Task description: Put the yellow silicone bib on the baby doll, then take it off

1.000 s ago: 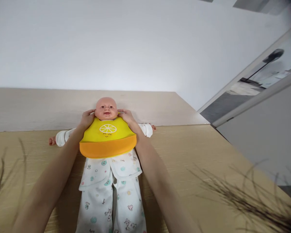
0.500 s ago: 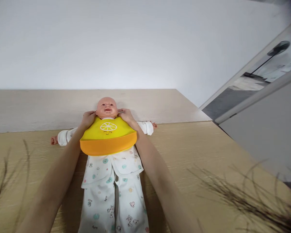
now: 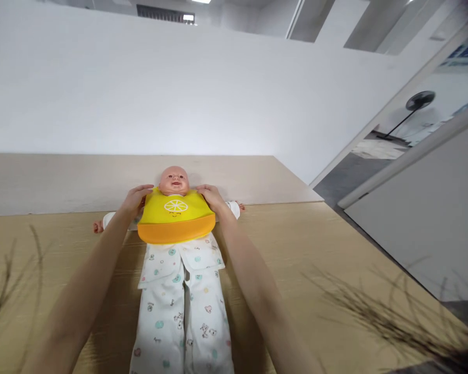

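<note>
Doll (image 3: pixel 174 180) lay flat on its back on the wooden table (image 3: pixel 315 244), head away from the person, arms spread sideways. Its head was near the pale raised board (image 3: pixel 62 182) along the table's far edge. The bib (image 3: pixel 175 217) sat on its chest from neck to waist: yellow, lemon-slice print, orange catch pocket along the bottom. Below that, white printed pyjamas (image 3: pixel 183 306) ran down to the bottom of the frame.

Left hand (image 3: pixel 134 197): half open, fingers loosely bent and pointed in toward the doll's neck, lying on the bib's upper corner on that side. The thumb was hidden under the hand, so I couldn't tell whether it pinched the bib edge or just rested on it.

Right hand (image 3: pixel 212 196): mirror pose on the other upper corner. Fingers (image 3: pixel 203 188) were slightly curled, tips just beside the doll's jaw, palm over the bib's shoulder edge. Contact was clear, an actual grip was not.

Both forearms ran straight out from the camera, one on each side of the doll's body, close to the pyjamas.

Around it: blurred dry twigs (image 3: pixel 378 311) sat close to the camera at right, with more at the left edge. A white wall (image 3: pixel 179 104) stood behind the board. A standing fan (image 3: pixel 419 99) was well apart, far right.
</note>
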The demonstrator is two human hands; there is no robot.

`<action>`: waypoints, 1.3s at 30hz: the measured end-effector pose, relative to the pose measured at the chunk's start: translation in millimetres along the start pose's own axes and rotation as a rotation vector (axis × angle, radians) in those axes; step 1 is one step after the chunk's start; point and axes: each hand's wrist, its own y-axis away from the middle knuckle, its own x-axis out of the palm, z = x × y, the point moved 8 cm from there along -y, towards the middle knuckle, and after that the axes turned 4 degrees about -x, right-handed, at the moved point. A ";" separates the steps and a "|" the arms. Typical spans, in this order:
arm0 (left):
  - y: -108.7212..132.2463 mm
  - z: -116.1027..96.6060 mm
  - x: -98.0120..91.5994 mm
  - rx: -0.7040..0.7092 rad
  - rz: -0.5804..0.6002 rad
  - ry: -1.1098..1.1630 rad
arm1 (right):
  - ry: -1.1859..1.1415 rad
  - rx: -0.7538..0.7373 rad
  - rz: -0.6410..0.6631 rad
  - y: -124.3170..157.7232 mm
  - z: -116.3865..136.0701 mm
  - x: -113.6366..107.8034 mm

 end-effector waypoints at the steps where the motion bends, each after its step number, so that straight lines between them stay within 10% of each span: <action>1: 4.1 -1.7 -2.5 -0.002 0.004 0.006 | -0.002 0.013 0.003 5.5 1.1 -1.1; 17: 120.6 -10.1 -13.9 0.041 0.230 -0.206 | 0.025 -0.067 0.329 113.8 13.2 -3.4; 25: 125.5 12.6 -17.1 0.124 0.247 -0.237 | 0.016 -0.128 0.455 125.1 2.4 -3.9; 39: 121.8 48.1 -18.8 0.211 0.140 -0.286 | 0.212 -0.228 0.296 127.2 -24.3 -14.3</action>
